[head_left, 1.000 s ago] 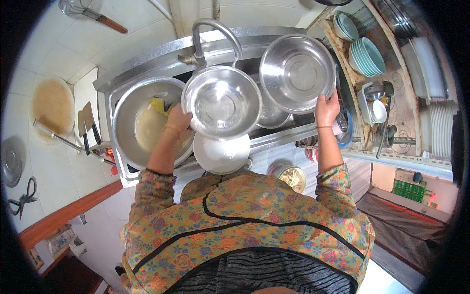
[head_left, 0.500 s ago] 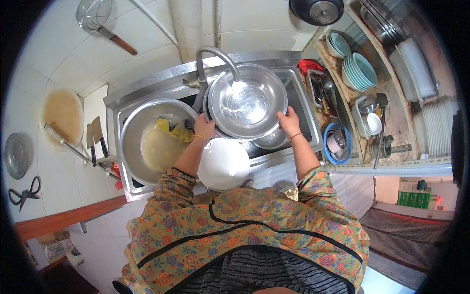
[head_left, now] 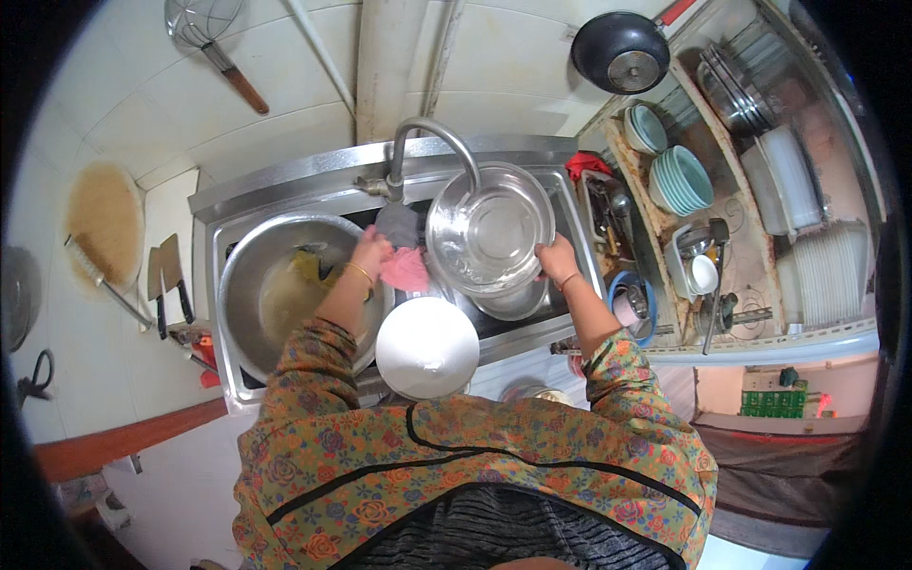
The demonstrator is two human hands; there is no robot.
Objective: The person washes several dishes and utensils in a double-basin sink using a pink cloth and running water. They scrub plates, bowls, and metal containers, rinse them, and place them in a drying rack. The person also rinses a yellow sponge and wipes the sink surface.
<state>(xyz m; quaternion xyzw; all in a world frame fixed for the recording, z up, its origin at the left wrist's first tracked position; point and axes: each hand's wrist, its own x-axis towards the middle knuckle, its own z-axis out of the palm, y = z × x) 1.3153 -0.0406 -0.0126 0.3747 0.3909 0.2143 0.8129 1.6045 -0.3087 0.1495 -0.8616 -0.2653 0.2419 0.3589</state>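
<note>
My right hand [head_left: 556,259] grips the right rim of a shiny metal basin [head_left: 489,233] under the faucet [head_left: 432,128]. Some clear water lies in the basin. At the sink's divider, my left hand [head_left: 371,255] has its fingers closed at the edge of a pink cloth [head_left: 407,271]; the fingertips are partly hidden. A grey cloth [head_left: 399,220] lies just behind. Left of that stands a big metal pot [head_left: 237,285] with cloudy water and a yellow-and-dark cloth [head_left: 309,273]. Another metal vessel [head_left: 513,304] shows below the basin.
A white round vessel or lid [head_left: 427,347] sits at the sink's front, close to my body. Shelves on the right hold green bowls [head_left: 682,180] and a blue basin [head_left: 632,306]. Cleavers [head_left: 171,271] hang on the left; a black pan [head_left: 622,54] hangs at the back.
My left hand has let go of the basin and moved left to the pink cloth, which has come into view. The basin has shifted slightly right and lower, still in my right hand.
</note>
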